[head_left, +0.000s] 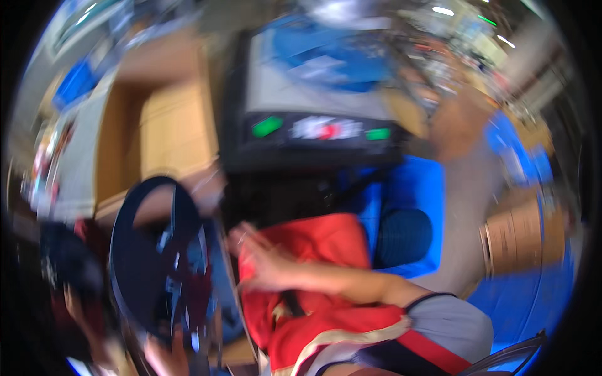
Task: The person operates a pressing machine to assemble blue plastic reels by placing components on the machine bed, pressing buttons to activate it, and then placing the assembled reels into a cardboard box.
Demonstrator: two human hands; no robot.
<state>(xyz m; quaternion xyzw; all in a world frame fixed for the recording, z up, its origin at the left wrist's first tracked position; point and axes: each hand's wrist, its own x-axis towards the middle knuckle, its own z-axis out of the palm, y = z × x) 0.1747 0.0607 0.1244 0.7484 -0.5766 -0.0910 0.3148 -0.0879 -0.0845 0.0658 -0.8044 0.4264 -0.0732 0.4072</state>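
Note:
A large dark navy round piece (135,276) with a broad rim and openings stands tilted on the left. At its lower edge my left hand (166,356) is closed on the rim, partly cut off by the frame. My right hand (266,266) reaches across from the right in front of a red apron (326,241). Its blurred fingers look spread, with nothing visible in them, near the edge of a box beside the round piece. Another forearm and hand (78,313) show at far left below a second dark rounded thing (72,257); whose they are I cannot tell.
Beyond the round piece is an open cardboard carton (175,131). A black-framed machine or stand (313,141) with green labels holds blue material. A blue bin (433,219) contains stacked dark round pieces (406,237). Stacked cardboard (514,241) lies at right.

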